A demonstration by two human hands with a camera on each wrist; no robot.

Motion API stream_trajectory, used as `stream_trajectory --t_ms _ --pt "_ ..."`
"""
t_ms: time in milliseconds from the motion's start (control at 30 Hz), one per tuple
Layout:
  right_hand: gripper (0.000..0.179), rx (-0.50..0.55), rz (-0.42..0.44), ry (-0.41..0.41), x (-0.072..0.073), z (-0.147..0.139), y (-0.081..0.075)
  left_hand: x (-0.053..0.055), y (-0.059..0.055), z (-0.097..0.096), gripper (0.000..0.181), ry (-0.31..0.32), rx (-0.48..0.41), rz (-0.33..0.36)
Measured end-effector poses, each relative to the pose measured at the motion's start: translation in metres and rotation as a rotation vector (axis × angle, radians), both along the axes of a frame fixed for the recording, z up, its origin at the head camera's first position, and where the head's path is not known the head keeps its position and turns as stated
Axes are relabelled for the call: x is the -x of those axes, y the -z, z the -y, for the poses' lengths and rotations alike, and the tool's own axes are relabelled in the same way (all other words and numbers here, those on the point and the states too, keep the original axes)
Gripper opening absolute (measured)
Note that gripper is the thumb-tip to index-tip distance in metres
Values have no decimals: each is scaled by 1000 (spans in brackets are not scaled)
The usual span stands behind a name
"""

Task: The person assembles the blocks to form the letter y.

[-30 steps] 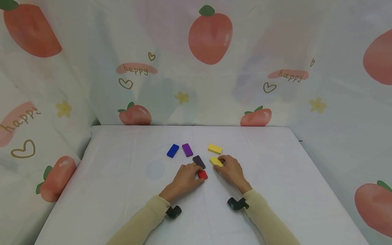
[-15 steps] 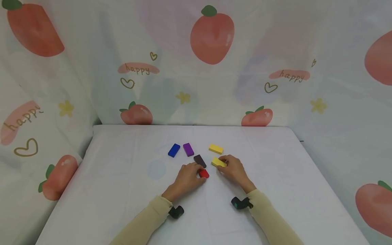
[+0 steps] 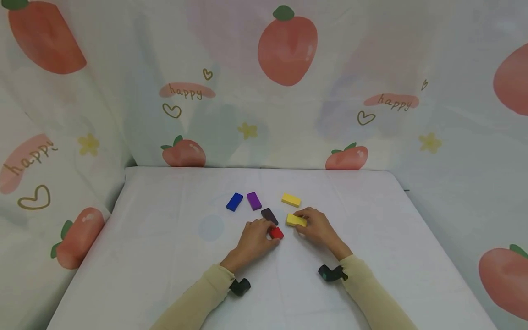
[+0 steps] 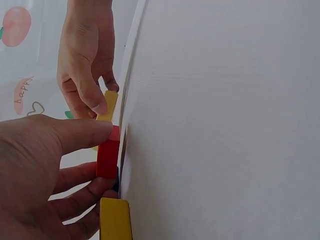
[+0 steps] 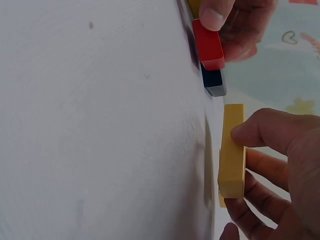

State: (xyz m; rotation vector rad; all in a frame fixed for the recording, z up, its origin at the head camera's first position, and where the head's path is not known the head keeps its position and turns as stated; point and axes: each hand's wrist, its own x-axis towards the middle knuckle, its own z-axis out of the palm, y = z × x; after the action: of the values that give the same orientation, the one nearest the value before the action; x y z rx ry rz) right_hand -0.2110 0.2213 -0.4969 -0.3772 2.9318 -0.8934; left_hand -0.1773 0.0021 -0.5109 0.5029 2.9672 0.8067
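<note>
My left hand (image 3: 253, 239) pinches a small red block (image 4: 107, 159) between thumb and fingers, low over the white table. A dark block (image 3: 270, 216) lies just beyond those fingers. Another yellow block (image 4: 115, 220) shows close below my left fingers in the left wrist view; in the head view the hand hides it. To the right, my right hand (image 3: 319, 228) grips a yellow block (image 5: 232, 152), with the thumb on its near face. The two held blocks are a short gap apart.
Farther back on the white table (image 3: 165, 275) lie a blue block (image 3: 234, 201), a purple block (image 3: 254, 200) and one more yellow block (image 3: 291, 200). A fruit-patterned cloth (image 3: 231, 55) rises behind the table and along both sides.
My right hand has shifted slightly right with its yellow block, which has turned a little more crosswise. My left hand, still on the red block, has moved slightly right.
</note>
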Motion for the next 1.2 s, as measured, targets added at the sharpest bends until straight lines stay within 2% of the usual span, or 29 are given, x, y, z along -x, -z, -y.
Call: stream_trajectory --t_ms 233,467,667,967,1200 --pt "35 18 -35 -115 -1 -4 0 -1 -2 -1 41 -11 1 -14" --pt "35 5 -13 -161 1 -4 1 -1 -3 -2 39 -18 -1 -19" --pt "34 -26 -31 -223 4 -3 2 0 -1 -2 39 -22 -3 -23" --pt "34 -61 20 -294 10 -2 5 0 1 -1 40 -19 12 -38" --pt "37 -72 16 -344 10 -1 1 -1 0 0 39 -17 4 -34"
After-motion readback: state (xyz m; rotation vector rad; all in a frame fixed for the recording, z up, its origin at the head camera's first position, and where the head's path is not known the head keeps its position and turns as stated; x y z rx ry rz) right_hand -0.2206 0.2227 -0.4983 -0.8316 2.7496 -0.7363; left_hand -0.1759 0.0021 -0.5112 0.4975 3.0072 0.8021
